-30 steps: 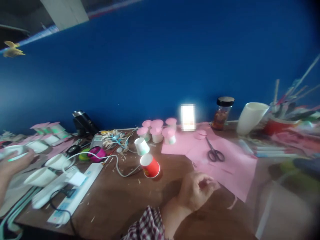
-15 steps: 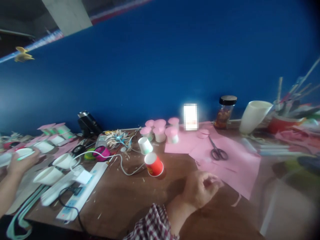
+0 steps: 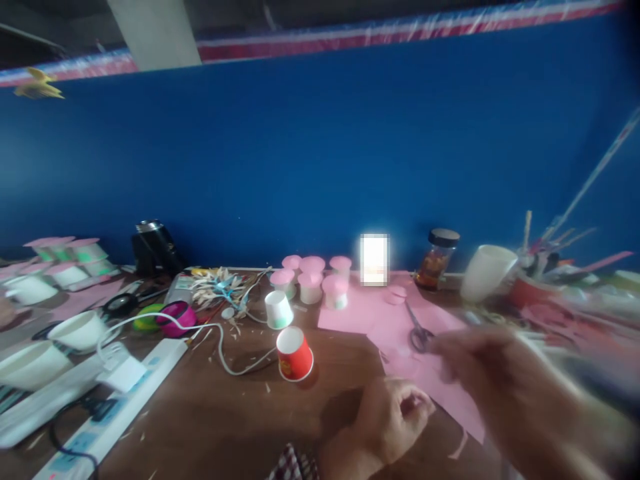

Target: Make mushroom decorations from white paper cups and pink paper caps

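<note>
My left hand [image 3: 393, 417], in a checked sleeve [image 3: 295, 463], rests low over the brown table. Its fingers are curled into a pinch; whatever they hold, if anything, is too small to make out. From the right, my right hand [image 3: 500, 380] reaches over the pink paper, smeared by motion. Its fingertips are at the dark handles of the scissors [image 3: 419, 335], and contact cannot be told. The scissors lie on the pink sheet [image 3: 360, 319] beside a small pink disc [image 3: 397, 295]. A red paper cup [image 3: 295, 357] and a white paper cup [image 3: 279, 310] stand left of my hands.
Several cups topped with pink discs [image 3: 311, 267] stand behind. A lidded jar [image 3: 436, 260], a white cup [image 3: 487, 273] and a tool pot [image 3: 535, 287] line the right. A power strip [image 3: 117, 400], cable and bowls [image 3: 80, 330] occupy the left, with a co-worker's hand partly visible [image 3: 6, 312].
My right hand has come in from the right to the scissors. The view has shifted; my left hand keeps its pinch. A co-worker's hand with a cup has nearly left the left edge.
</note>
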{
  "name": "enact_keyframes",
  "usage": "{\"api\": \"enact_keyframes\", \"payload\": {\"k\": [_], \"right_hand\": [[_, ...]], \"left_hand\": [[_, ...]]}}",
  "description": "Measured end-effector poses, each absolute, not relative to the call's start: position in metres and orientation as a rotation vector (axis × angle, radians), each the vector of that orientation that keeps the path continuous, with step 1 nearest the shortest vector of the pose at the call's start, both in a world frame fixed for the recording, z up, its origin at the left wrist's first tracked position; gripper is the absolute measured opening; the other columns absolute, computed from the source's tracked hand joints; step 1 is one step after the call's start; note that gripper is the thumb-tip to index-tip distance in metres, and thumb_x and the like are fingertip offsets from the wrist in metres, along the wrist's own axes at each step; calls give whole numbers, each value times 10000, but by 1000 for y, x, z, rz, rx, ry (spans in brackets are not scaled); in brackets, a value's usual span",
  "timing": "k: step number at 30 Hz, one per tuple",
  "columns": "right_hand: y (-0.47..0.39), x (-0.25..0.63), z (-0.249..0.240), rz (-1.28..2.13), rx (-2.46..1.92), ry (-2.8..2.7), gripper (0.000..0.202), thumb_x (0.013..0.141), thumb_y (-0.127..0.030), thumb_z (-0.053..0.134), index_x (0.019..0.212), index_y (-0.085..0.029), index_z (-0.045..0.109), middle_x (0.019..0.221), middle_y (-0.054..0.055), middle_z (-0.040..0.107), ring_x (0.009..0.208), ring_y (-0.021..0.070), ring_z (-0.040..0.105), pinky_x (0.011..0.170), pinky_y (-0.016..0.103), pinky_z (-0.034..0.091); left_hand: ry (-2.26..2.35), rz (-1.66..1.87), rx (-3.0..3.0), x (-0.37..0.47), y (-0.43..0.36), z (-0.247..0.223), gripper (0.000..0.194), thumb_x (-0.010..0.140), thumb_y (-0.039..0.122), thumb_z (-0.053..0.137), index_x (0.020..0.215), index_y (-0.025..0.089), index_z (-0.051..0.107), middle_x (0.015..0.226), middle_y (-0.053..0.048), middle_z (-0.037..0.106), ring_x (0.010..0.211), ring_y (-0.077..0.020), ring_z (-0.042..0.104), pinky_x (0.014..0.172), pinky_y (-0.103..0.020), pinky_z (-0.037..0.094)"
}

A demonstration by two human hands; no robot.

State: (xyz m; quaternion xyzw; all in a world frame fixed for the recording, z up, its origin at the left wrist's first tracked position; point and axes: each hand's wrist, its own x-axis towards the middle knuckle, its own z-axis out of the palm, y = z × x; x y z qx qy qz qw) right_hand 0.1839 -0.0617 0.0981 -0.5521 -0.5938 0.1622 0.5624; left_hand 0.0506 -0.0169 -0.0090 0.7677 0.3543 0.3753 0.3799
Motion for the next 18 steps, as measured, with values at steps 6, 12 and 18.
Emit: {"api": "enact_keyframes", "payload": {"k": [6,12,18], "right_hand": [[22,141,106,509,-1237,-1726,119,822,-255,610,750,-249,705,566,-7,653,464,153,576,451,264,390],[94,67,103,798,-1082,-1900,154,802,-180,583,877,-240,703,645,8,644,593,162,575,542,256,378],[151,2,90,918,-1076,-1903,290,611,-182,772,886,-214,685,632,1,607,602,158,541,528,250,395]], "left_hand": [[880,894,2015,53,-14,-20,160,810,288,604,842,201,735,752,-67,742,649,-170,653,601,-242,467],[872,852,1984,51,-11,-10,55,713,228,683,736,232,733,697,-33,730,619,-155,639,579,-223,469],[952,974,1831,42,-13,13,392,973,355,314,1051,189,661,1086,-20,639,994,-207,614,791,-335,520]]}}
